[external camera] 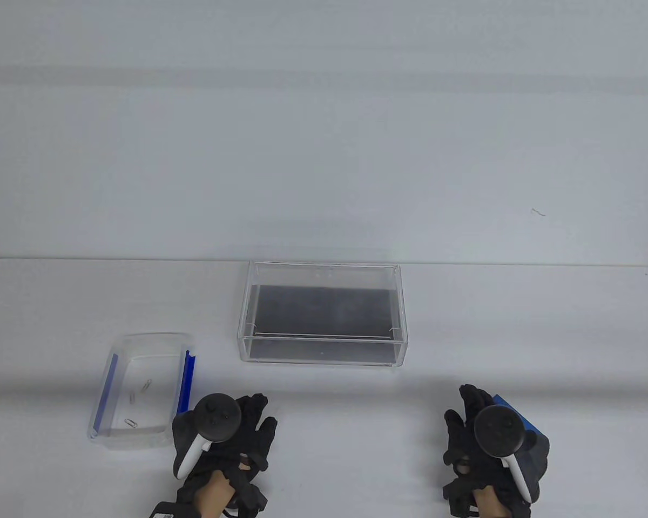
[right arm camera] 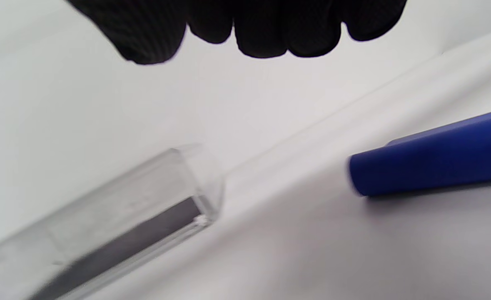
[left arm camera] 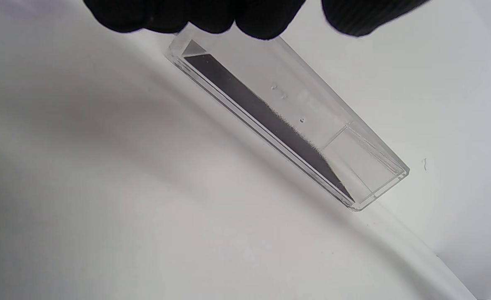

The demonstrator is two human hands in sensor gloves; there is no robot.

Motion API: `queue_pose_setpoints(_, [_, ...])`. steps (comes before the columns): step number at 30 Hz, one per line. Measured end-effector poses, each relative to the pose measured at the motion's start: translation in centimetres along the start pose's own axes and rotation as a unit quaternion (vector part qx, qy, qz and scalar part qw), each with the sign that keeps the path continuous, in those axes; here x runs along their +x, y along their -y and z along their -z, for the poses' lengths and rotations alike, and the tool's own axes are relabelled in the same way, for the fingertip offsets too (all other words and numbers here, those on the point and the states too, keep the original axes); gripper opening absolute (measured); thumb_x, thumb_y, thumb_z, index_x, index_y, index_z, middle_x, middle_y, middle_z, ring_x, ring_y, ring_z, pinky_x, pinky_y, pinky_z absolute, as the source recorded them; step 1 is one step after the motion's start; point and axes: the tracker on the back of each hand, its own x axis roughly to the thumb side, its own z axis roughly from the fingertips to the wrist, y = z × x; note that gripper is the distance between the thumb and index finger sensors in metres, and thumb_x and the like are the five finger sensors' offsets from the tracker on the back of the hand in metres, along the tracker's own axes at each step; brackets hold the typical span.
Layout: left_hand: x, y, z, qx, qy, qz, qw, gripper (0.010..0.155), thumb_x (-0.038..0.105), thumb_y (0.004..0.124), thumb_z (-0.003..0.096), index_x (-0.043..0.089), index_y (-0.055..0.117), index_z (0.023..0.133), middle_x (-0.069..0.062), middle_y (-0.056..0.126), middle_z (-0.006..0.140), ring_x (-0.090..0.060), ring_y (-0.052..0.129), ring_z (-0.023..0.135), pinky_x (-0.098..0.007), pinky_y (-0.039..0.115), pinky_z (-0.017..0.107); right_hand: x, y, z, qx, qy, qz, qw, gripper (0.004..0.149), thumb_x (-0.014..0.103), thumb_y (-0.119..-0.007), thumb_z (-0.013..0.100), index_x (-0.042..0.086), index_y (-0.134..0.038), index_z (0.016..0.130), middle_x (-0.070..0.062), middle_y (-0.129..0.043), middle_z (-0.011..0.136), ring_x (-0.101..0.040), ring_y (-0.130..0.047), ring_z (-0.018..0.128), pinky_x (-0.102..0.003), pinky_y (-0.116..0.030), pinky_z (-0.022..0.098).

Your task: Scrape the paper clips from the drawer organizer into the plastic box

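The clear drawer organizer point(external camera: 324, 318) with a dark bottom stands mid-table; I see no clips in it. It also shows in the left wrist view point(left arm camera: 295, 125) and the right wrist view point(right arm camera: 116, 225). The clear plastic box point(external camera: 140, 345) with blue side latches stands at the left and holds three paper clips point(external camera: 147, 385). My left hand point(external camera: 251, 426) rests flat on the table just right of the box, open and empty. My right hand point(external camera: 464, 410) lies at the right, open, beside a blue lid point(external camera: 529, 426), not gripping it.
The blue lid's edge shows in the right wrist view point(right arm camera: 432, 166), lying on the white table. The table's far edge runs just behind the organizer. A small mark point(external camera: 538, 212) sits on the surface beyond the table.
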Motion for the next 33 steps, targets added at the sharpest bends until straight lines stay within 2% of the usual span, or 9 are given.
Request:
queue_pose_setpoints(8, [0.2,0.4,0.0,-0.006,0.011,0.007,1.000,0.067,0.049,0.066,0.0467,0.016,0.051,0.103,-0.017,0.045,0.103,-0.046,0.052,0.094,-0.055,0.061,0.066,2.9,-3.2,-1.1,0.076,0.041,0.084,0.993,0.066,0.046,-0.069,0.045,0.027,-0.037,0.099,-0.002,-0.048,0.105,-0.031,-0.055,0.095,-0.051,-0.049,0.073])
queue_pose_setpoints(15, [0.1,0.5,0.0,-0.018,0.008,0.002,1.000,0.066,0.049,0.066,0.0466,0.016,0.052,0.103,-0.017,0.046,0.103,-0.046,0.053,0.094,-0.055,0.061,0.065,4.0,-5.3,-1.3,0.136,0.060,0.076,0.986,0.068,0.047,-0.068,0.045,0.027,-0.034,0.100,-0.002,-0.045,0.106,-0.032,-0.051,0.097,-0.052,-0.047,0.073])
queue_pose_setpoints(24, [-0.5,0.2,0.1,-0.019,-0.008,0.001,1.000,0.066,0.048,0.066,0.0466,0.016,0.053,0.103,-0.017,0.046,0.102,-0.047,0.053,0.094,-0.055,0.062,0.065,4.2,-7.1,-1.5,0.176,0.074,0.054,0.980,0.067,0.046,-0.069,0.045,0.026,-0.035,0.100,-0.003,-0.045,0.105,-0.033,-0.051,0.097,-0.052,-0.047,0.073])
queue_pose_setpoints(33, [-0.8,0.2,0.2,-0.026,-0.015,-0.001,1.000,0.066,0.049,0.066,0.0466,0.016,0.053,0.103,-0.017,0.046,0.102,-0.047,0.053,0.094,-0.055,0.061,0.065,4.5,-7.3,-1.6,0.185,0.080,0.043,0.979,0.067,0.046,-0.068,0.045,0.026,-0.035,0.099,-0.003,-0.046,0.105,-0.033,-0.052,0.097,-0.052,-0.047,0.073])
